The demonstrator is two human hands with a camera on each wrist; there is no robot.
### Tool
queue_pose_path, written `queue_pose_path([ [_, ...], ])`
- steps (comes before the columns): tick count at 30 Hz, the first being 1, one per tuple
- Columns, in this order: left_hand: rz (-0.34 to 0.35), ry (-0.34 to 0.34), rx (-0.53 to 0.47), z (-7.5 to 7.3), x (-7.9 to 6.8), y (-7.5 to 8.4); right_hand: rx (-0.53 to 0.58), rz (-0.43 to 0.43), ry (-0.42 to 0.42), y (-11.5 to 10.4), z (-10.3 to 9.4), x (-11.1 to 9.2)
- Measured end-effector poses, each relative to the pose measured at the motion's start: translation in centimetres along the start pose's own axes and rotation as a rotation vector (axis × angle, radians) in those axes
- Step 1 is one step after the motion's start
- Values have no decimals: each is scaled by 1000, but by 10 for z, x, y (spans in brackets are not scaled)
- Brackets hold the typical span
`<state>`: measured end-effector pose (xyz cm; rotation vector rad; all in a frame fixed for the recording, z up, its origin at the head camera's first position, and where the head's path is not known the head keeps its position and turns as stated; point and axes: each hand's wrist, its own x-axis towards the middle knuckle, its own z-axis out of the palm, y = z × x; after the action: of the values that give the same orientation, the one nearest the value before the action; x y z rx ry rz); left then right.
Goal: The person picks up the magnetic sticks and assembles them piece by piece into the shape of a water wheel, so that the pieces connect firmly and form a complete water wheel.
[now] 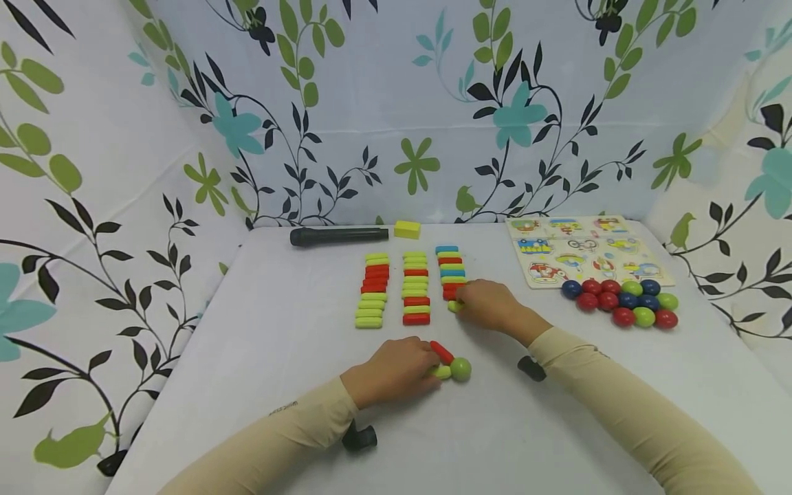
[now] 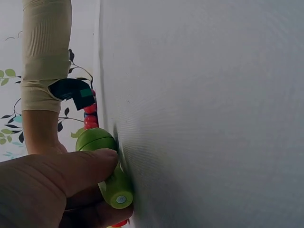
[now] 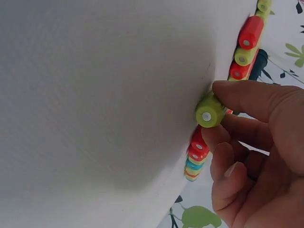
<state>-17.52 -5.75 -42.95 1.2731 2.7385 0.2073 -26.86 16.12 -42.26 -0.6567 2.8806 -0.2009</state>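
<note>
Fetching seems the step mid-frame: the right hand pinches a lime rod, needing a clear lift, while the left hand grips a ball-tipped rod.

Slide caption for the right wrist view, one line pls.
Right hand pinches a green rod near lined-up red, green and blue rods on a white surface.

A white-covered table is carrying a middle rod column; beside it two outer columns are lying, behind it a yellow block and, leftward, a black tube, rightward a picture board and ball cluster, in front a green ball.
</note>
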Motion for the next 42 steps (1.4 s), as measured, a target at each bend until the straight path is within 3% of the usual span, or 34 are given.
queue_pose_path([
  [5,-15,1,-14,2,1,0,158,42,-78,3,1,-2],
  [15,-12,25,-20,4,1,-2,743,217,-166,8,11,-19],
  [20,1,29,-6,6,1,-3,898,254,-202,5,17,-31],
  [26,3,30,0,5,2,-5,968,294,-216,-1,19,-43],
  [42,8,46,-45,3,1,-3,964,284,-202,-2,24,-48],
])
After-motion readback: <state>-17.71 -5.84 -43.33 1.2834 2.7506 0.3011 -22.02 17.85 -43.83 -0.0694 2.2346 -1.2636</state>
